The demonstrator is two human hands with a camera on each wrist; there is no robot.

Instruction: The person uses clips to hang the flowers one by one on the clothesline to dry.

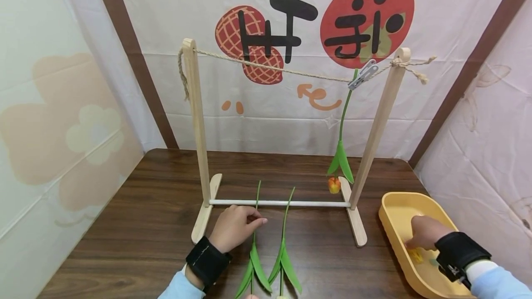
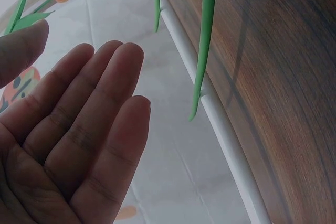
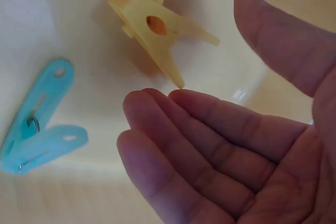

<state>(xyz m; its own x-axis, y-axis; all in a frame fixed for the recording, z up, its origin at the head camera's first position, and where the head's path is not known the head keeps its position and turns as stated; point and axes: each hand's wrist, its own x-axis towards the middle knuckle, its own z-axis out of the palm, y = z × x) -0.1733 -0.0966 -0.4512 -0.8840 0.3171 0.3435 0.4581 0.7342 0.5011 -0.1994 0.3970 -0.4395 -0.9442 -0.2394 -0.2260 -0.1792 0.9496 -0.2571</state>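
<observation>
Left hand (image 1: 233, 228), lower centre of the head view: fingers relaxed and straight, holding nothing. The fingertips lie at the stem of the left artificial flower (image 1: 254, 248), which rests flat on the wooden table (image 1: 124, 225) with its stem across the white crossbar (image 1: 278, 203) of the wooden rack (image 1: 199, 151). The left wrist view shows the palm open with the stem just beside it; contact cannot be confirmed.

A second artificial flower (image 1: 284, 248) lies just right of the first, parallel to it.

Right hand (image 1: 424, 233), lower right: inside the yellow tray (image 1: 395, 206), fingers extended, grasping nothing. The right wrist view shows the open palm above a yellow clothespin (image 3: 157, 30), upper centre, and a blue clothespin (image 3: 39, 119) at the left, both loose on the tray floor.

Upper right: a third flower (image 1: 341, 151) hangs head down from the rope (image 1: 270, 66), held by a pale clip (image 1: 363, 75).
</observation>
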